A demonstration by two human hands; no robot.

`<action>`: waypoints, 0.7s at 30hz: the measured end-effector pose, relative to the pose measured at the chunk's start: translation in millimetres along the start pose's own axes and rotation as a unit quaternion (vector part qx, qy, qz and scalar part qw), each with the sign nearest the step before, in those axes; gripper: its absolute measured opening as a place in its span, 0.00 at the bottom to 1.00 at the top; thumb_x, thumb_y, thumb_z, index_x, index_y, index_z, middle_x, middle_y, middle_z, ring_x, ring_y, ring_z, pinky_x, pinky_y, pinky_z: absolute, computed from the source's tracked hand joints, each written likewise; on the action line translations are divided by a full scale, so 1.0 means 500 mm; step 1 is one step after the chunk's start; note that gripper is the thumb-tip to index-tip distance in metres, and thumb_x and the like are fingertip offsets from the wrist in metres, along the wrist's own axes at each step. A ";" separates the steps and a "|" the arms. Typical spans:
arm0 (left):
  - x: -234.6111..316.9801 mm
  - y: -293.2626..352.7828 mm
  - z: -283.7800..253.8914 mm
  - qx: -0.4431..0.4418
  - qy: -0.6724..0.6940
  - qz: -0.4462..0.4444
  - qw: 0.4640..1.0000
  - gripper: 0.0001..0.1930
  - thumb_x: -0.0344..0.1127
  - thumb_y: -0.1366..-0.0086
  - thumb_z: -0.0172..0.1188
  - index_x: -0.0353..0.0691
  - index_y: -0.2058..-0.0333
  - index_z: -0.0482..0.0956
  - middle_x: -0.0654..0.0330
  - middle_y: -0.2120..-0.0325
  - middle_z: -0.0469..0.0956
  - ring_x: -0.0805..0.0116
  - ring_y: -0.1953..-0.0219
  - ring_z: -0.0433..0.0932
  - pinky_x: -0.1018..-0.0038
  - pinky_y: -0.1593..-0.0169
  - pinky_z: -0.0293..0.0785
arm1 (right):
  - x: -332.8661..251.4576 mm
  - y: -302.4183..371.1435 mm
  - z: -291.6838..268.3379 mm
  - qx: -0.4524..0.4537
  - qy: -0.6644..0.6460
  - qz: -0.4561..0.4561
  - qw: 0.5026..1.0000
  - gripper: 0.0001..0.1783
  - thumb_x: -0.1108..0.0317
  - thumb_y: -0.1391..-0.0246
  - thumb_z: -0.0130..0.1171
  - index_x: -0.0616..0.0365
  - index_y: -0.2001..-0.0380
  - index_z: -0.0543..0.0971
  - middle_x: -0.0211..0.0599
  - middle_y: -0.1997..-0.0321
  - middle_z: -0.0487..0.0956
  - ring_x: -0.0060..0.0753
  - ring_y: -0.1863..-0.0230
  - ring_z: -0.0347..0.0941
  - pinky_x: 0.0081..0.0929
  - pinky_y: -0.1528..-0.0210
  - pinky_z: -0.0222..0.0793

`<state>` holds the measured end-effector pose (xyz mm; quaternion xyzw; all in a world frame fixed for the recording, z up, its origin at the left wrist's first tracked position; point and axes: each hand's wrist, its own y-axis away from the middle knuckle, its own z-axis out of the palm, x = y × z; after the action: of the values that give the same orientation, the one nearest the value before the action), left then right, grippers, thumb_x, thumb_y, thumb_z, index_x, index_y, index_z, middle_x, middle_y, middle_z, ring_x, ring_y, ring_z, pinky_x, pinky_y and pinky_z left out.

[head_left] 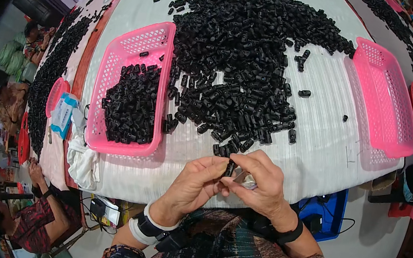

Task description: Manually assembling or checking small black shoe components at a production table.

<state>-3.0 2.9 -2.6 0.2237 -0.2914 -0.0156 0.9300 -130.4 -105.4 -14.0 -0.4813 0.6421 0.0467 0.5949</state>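
Note:
At the near table edge, my left hand (193,182) pinches a small black plastic cylinder (229,168) between thumb and fingers. My right hand (265,182) meets it from the other side, its fingertips closed close to the same piece. Something thin and shiny (245,179) shows between the right thumb and fingers; its kind cannot be made out. Just beyond my fingers spreads a large heap of similar black cylinders (247,66). To the left stands a pink perforated basket (161,91), partly filled with the same pieces.
A second pink basket (388,110) sits at the right table edge, with no pieces showing in it. White cloth (82,164) and a blue-white packet (63,115) lie left. Below the right edge is a blue crate (334,215). Another person (38,216) works at lower left.

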 end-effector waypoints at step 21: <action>-0.020 0.009 0.005 0.030 0.071 0.023 0.997 0.08 0.29 0.39 0.53 0.34 0.63 0.75 0.57 0.69 0.77 0.70 0.69 0.76 0.76 0.65 0.73 | -0.019 0.018 0.020 0.091 0.176 -0.175 0.964 0.20 0.76 0.67 0.66 0.62 0.65 0.76 0.31 0.77 0.72 0.28 0.83 0.66 0.23 0.83 0.57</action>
<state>-13.0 7.4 -4.2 0.2455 -0.2295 0.0302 0.9414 -131.2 -88.9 -13.8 -0.5310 0.6440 -0.2024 0.5122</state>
